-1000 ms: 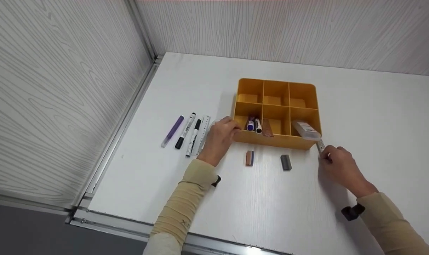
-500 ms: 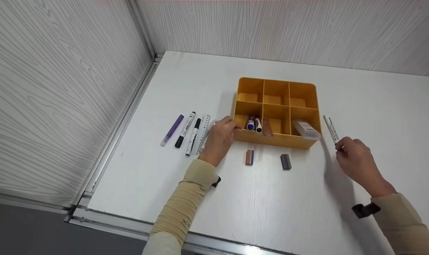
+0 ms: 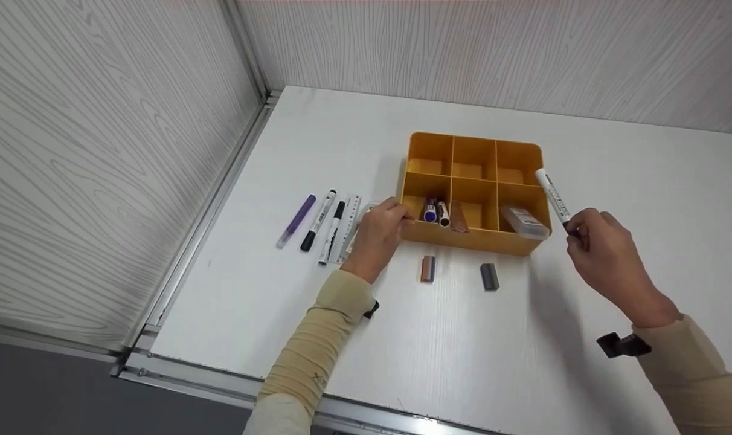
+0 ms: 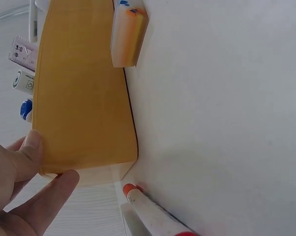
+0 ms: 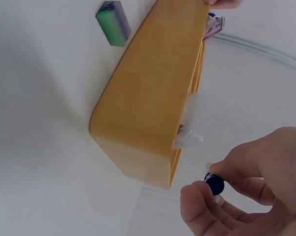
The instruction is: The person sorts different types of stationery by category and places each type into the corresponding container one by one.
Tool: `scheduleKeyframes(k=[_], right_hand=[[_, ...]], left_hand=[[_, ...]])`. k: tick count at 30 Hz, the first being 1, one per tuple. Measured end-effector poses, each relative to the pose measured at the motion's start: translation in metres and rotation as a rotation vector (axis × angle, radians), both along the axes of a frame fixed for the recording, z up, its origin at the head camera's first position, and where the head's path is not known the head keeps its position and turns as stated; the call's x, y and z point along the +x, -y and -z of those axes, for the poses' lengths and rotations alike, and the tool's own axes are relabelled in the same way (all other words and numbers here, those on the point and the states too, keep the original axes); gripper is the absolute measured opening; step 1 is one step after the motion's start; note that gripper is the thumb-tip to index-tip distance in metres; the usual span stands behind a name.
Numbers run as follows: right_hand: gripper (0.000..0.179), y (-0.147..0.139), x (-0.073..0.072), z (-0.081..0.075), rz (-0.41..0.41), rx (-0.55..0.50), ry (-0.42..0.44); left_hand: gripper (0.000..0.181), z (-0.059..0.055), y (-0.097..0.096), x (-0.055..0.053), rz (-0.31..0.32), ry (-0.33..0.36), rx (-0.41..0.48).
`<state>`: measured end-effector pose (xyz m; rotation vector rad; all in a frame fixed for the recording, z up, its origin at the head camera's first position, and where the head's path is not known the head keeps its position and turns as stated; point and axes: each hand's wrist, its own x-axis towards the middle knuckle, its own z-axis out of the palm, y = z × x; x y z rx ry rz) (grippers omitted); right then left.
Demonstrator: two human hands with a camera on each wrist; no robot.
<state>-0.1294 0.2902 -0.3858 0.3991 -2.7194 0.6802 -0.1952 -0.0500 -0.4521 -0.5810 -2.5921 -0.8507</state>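
My left hand (image 3: 378, 235) pinches the front-left corner of an orange-yellow compartment box (image 3: 475, 240), thumb at the rim in the left wrist view. My right hand (image 3: 604, 260) holds a white marker (image 3: 554, 196) by its dark end, raised at the box's right side; its white end overlaps the box's right edge. In the right wrist view, the marker's dark blue tip (image 5: 215, 184) shows between thumb and fingers. Inside the front-left compartment stand two markers (image 3: 430, 211). A brownish see-through ruler (image 3: 458, 217) leans in the front-middle one, and a clear plastic case (image 3: 526, 223) in the front-right one.
Left of the box lie a purple pen (image 3: 296, 222), two black-and-white markers (image 3: 319, 220) and a clear ruler (image 3: 349, 223). A red-ended marker (image 4: 155, 214) lies near the box corner. Two small erasers, one orange-and-blue (image 3: 427, 269) and one dark grey (image 3: 490, 277), sit before the box.
My right hand drew the marker rightward from beside the box's front-right corner, then lifted it up and back toward the box. My left hand has stayed at the box corner.
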Motion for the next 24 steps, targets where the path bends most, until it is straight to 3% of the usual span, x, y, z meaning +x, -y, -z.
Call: scheduleKeyframes(k=[4,10,16,24], right_hand=[[0.021,0.016,-0.004,-0.008,-0.052,0.013,-0.050],[0.021,0.043,-0.010,-0.022,-0.095,0.004,-0.016],[0.016,0.071,-0.019,-0.030,-0.194,0.015,-0.057],[0.017,0.102,-0.032,-0.033,-0.249,0.050,-0.021]], left_hand=[[0.008,0.000,0.000,0.000,0.000,0.011,0.011],[0.009,0.002,0.001,-0.001,0.012,0.007,0.039],[0.008,0.003,0.001,-0.001,0.012,-0.004,0.031],[0.011,0.000,0.000,0.002,-0.007,0.060,0.016]])
